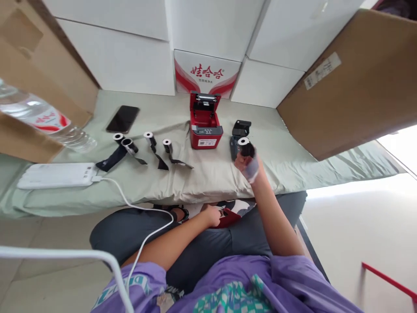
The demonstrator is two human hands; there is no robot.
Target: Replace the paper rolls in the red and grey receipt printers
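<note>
At the far left of the frame a clear plastic water bottle with a red-and-white label (42, 119) lies on its side, and below it a flat white power bank (57, 175) rests on the pale green cloth-covered surface (293, 165), a white cable (137, 208) running from it toward the lower centre. Right of that lie a black phone (123, 118) and four small paper rolls with dark loose tails (143, 148). At the centre stands a red and black mini printer with its lid open (205, 124). Below it, at mid-frame, the left hand (213, 216) rests in the lap; I cannot tell whether its fingers are closed. Right of centre, the right hand (249, 164) is clamped around a small dark roll with a white end (245, 147), held just in front of a black mini printer (239, 132).
</note>
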